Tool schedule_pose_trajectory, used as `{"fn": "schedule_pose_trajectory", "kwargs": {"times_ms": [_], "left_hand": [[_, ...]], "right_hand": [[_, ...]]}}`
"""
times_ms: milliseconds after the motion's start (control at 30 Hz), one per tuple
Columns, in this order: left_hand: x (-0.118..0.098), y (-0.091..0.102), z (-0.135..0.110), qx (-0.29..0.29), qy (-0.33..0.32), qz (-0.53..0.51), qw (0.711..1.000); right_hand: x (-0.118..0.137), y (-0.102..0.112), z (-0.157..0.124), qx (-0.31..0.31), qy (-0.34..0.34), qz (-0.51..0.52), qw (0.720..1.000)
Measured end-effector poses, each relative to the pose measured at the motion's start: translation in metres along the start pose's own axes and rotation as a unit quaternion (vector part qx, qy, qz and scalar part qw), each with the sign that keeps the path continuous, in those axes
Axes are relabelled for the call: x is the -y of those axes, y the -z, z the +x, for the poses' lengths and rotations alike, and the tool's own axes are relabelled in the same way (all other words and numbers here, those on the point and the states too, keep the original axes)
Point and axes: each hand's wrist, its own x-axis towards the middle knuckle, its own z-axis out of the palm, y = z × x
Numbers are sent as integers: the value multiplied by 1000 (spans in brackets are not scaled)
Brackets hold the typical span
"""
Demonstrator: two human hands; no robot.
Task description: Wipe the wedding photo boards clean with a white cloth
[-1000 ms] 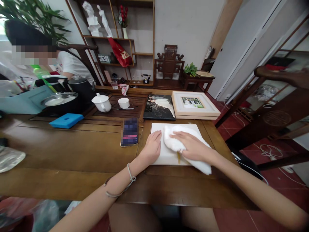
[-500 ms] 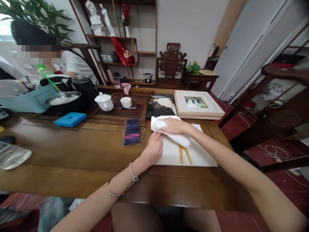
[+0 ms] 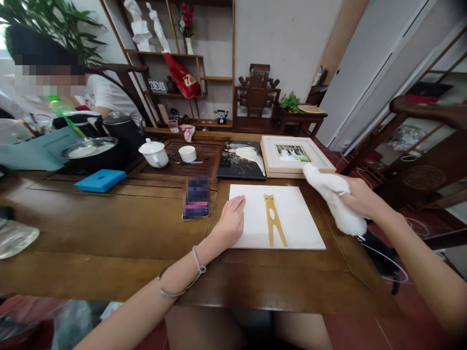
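A flat white board (image 3: pixel 251 223) lies on the table, with a gold A-shaped piece (image 3: pixel 271 214) upright along its middle. My left hand (image 3: pixel 229 221) rests on the board's left edge, fingers stretched out and holding nothing. Off the board's right side, my right hand (image 3: pixel 359 197) grips a bunched white towel (image 3: pixel 333 194), held above the table's right edge. The towel hangs down below the fingers, and its upper end overlaps the corner of a framed photo (image 3: pixel 317 158) in view.
Behind the board lies a dark photo panel (image 3: pixel 239 167). A phone (image 3: pixel 196 198) is left of my left hand. Farther left are a blue sponge-like block (image 3: pixel 101 180), a white lidded cup (image 3: pixel 153 154) and a glass-lidded pot (image 3: pixel 91 148). A person (image 3: pixel 113 95) sits at the far left.
My right hand has carried the towel from the board's upper left to beyond its right side, uncovering the whole gold piece. My left hand stays on the board's left edge.
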Motion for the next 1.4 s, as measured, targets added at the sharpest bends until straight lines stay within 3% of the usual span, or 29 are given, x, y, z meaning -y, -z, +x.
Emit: {"fn": "schedule_pose_trajectory", "kwargs": {"times_ms": [67,133,267,367,467,600,767,867,967,1100,1233,1300,1400], "left_hand": [[0,0,0,-2,0,-2,1000],[0,0,0,-5,-2,-5,1000],[-1,2,0,-9,-8,-5,1000],[0,2,1,-5,-11,-3,1000],[0,2,1,-6,-13,0,1000],[0,1,1,-10,-10,-3,1000],[-1,-1,1,-18,-6,-8,1000],[0,-1,1,-24,-7,-9,1000],[0,-1,1,-22,-8,-7,1000],[0,1,1,-13,-10,-4,1000],[-1,1,0,-13,-5,-3,1000],[-1,1,0,-11,-4,-1,1000],[-1,-1,1,-14,-6,0,1000]], "right_hand": [[-1,1,-9,-56,-1,-80,995],[11,-7,-14,-67,32,-135,988],[51,-43,-14,38,98,-104,989],[71,-66,-3,98,79,-48,991],[74,-75,12,101,37,-15,994],[81,-74,7,84,52,0,995],[104,-57,-51,110,162,20,980],[105,-49,-75,128,217,58,966],[95,-52,-68,124,199,84,968],[83,-68,-24,87,120,85,985],[86,-79,9,57,68,84,993],[93,-78,5,53,56,92,993],[109,-65,-26,80,82,109,987]]}}
